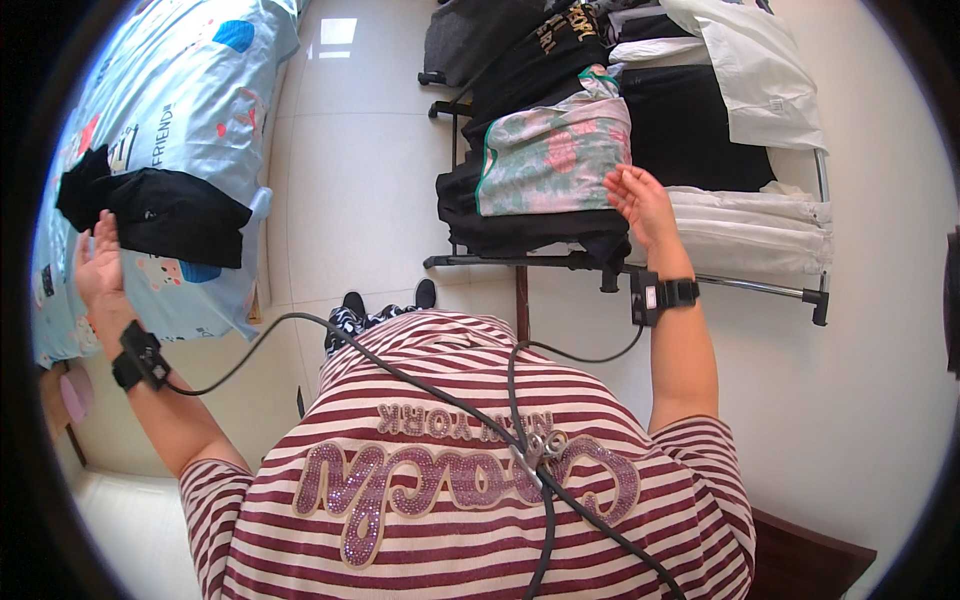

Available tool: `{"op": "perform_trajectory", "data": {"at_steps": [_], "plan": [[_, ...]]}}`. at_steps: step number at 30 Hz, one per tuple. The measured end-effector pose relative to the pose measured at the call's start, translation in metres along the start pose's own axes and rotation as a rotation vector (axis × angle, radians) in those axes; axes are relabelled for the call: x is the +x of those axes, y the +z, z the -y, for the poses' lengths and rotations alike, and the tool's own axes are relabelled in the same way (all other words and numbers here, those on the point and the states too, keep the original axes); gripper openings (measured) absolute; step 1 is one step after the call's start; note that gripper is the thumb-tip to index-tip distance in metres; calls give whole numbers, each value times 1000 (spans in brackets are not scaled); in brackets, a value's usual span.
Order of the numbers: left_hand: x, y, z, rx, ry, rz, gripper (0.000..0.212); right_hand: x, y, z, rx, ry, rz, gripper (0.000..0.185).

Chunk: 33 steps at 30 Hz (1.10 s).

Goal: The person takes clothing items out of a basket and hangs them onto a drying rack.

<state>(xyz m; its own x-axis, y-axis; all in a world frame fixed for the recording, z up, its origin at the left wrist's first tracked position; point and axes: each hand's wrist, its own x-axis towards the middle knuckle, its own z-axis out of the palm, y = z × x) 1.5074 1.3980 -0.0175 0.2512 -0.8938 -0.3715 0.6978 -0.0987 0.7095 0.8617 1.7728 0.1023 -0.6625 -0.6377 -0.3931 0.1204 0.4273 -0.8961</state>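
My left hand (101, 262) is over the bed on the left, palm up and fingers extended. Its fingertips reach the lower edge of a black garment (180, 214), which lies loosely folded on the light blue printed bedding (217, 82). On the other side, my right hand (645, 206) is raised with its palm showing and its fingers slightly bent, gripping nothing that I can see. Those fingertips overlap the right edge of a pink and green floral garment (555, 161) with green trim; whether they touch it is unclear. The floral garment hangs over a clothes rack (720, 283) among dark clothes.
Black garments (682, 127), a white garment (772, 82) and white trousers (750, 225) hang on the rack. Pale floor tiles (352, 187) lie between bed and rack. Dark cables (420, 382) run from both wrist bands across my striped shirt.
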Motion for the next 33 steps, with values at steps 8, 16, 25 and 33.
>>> {"op": "perform_trajectory", "data": {"at_steps": [8,16,25,33], "plan": [[-82,-71,102,-57,-496,224,30,121,-19,22,-514,-175,-109,27],[-170,-75,91,90,-398,66,29,252,-65,-8,-888,-270,-218,31],[-214,-25,138,195,-477,117,30,156,-76,29,-161,-579,-98,9],[-244,67,219,407,-683,465,30,-92,-124,-16,-285,-28,427,6]]}}
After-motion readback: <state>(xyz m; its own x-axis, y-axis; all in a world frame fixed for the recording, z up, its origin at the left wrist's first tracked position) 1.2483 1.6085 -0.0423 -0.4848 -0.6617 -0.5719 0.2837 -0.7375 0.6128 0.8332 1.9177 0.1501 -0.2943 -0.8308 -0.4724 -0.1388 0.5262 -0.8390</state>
